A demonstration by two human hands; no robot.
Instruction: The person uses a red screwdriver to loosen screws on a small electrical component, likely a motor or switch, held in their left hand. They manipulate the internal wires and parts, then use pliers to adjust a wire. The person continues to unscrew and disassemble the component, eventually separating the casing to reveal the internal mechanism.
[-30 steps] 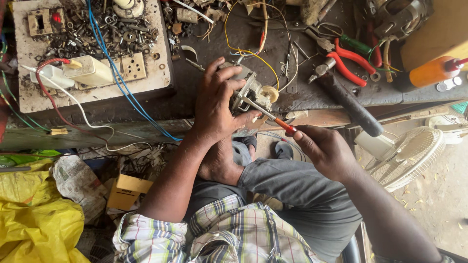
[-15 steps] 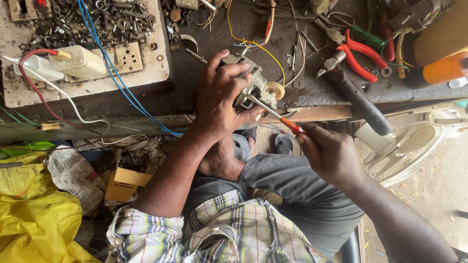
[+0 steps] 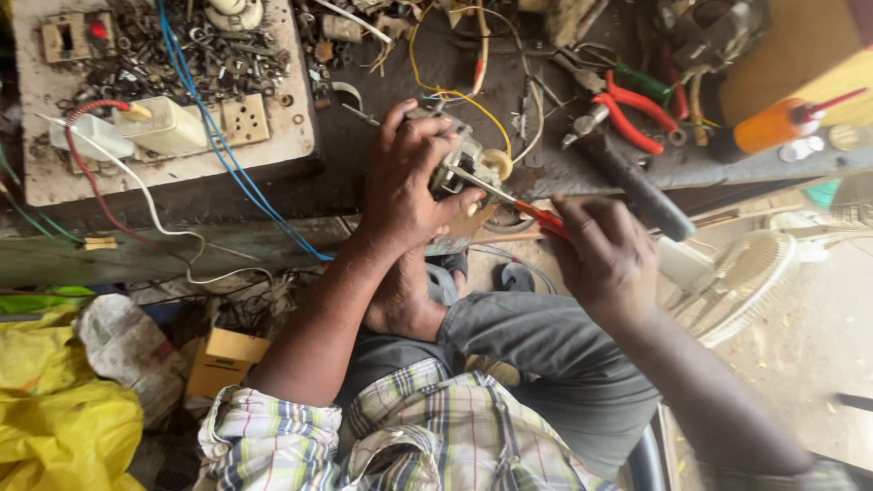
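Both hands are staying put: the left hand (image 3: 409, 186) keeps clamping the small motor (image 3: 462, 168), while the right hand (image 3: 605, 250), fist closed, is still driving the screwdriver (image 3: 509, 200) into it.

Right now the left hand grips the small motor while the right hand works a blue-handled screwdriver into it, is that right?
Not quite. The screwdriver has a red-orange handle, not blue, as the head view shows. The left hand does grip the small motor, and the right hand works the screwdriver into it.
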